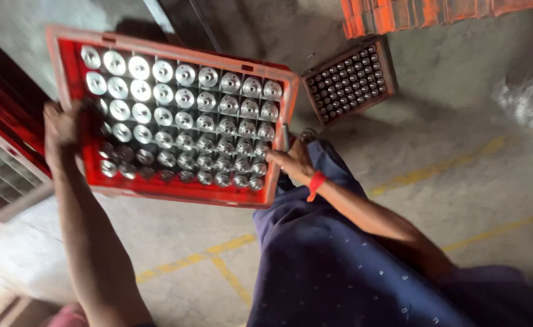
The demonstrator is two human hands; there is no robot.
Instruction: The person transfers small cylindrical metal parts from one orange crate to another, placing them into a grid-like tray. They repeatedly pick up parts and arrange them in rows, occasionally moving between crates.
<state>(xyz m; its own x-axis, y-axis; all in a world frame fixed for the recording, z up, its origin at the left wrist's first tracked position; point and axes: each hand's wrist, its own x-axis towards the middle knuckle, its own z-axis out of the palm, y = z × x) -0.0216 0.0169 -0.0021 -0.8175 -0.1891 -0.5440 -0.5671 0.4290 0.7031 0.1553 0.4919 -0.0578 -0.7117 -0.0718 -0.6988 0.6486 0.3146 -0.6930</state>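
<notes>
I hold a red plastic crate up off the concrete floor, tilted toward me. Its grid of cells is filled with several shiny round metal parts. My left hand grips the crate's left edge. My right hand, with a red band at the wrist, grips the right edge. My dark blue clothed leg lies below the right arm.
A second, smaller crate of metal parts sits on the floor beyond. Stacked orange-red crates stand at the top right. A red crate with an empty grey grid is at the left. Yellow lines cross the floor.
</notes>
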